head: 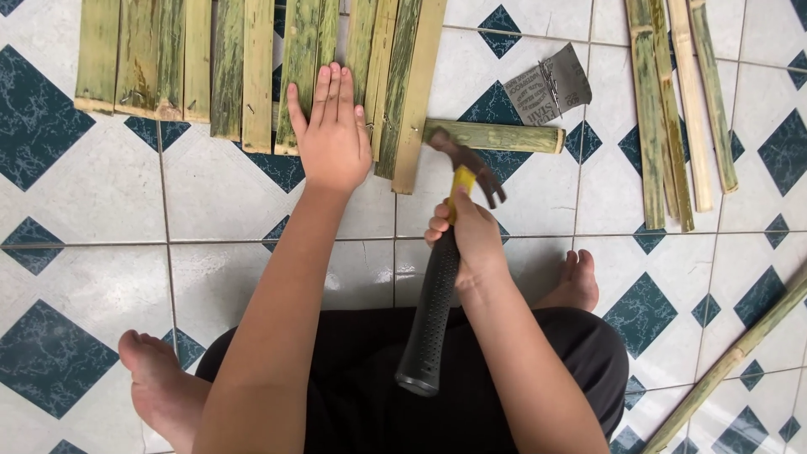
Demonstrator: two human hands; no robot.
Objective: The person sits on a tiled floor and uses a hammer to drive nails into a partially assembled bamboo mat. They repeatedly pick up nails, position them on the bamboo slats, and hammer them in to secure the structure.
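From the head view, the left hand (332,134) lies open and flat on a row of split bamboo slats (252,63) laid on the tiled floor (210,202). The right hand (466,240) grips a claw hammer (441,277) high on its handle, head poised beside a short bamboo piece (496,136).

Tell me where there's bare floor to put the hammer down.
Bare tile lies left of the left hand, below the bamboo slat panel, and between the short bamboo piece and loose slats. Around the right hand and hammer it is crowded.

Home floor workspace: patterned floor tiles (210,193), bamboo slats (227,59), bare feet.
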